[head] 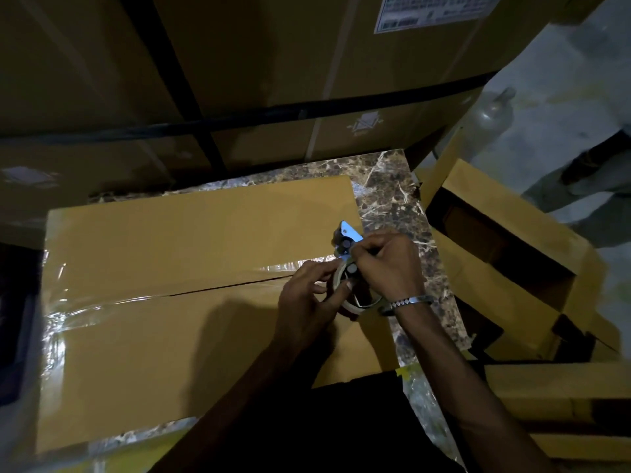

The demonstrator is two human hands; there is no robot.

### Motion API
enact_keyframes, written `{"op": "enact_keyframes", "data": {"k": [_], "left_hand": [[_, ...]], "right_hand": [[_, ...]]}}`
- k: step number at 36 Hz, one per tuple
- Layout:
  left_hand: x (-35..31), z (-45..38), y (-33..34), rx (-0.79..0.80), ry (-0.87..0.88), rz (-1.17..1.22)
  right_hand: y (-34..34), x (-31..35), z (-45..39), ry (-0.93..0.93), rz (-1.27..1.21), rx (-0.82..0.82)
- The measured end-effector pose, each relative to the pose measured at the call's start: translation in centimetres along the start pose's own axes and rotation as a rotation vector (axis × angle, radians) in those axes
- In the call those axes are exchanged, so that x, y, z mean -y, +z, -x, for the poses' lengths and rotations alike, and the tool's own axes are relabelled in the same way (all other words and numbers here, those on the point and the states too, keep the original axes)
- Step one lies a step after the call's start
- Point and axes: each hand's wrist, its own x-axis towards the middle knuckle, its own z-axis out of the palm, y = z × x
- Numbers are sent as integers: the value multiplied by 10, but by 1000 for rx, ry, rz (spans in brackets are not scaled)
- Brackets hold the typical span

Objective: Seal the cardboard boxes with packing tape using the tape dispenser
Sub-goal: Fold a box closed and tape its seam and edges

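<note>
A wall of stacked cartons with black straps fills the view from nine to one o'clock. Below it a closed cardboard box lies flat on a marbled counter, clear tape shining along its centre seam. At three o'clock stands an open box. Both hands meet at the seam's three o'clock end: the right hand grips the tape dispenser, whose metal blade points to twelve, and the left hand pinches the tape roll. A bracelet circles the right wrist.
</note>
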Motion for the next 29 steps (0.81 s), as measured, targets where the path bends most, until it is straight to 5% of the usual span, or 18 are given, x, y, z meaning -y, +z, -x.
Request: {"op": "enact_keyframes", "data": {"k": [8, 17, 29], "left_hand": [[-11, 30, 20, -33, -52, 96], [-3, 52, 25, -64, -32, -28], [-3, 30, -11, 129, -88, 68]], "right_hand": [[21, -2, 11, 58, -145, -144], [31, -3, 28, -77, -142, -300], [25, -20, 31, -186, -150, -398]]}}
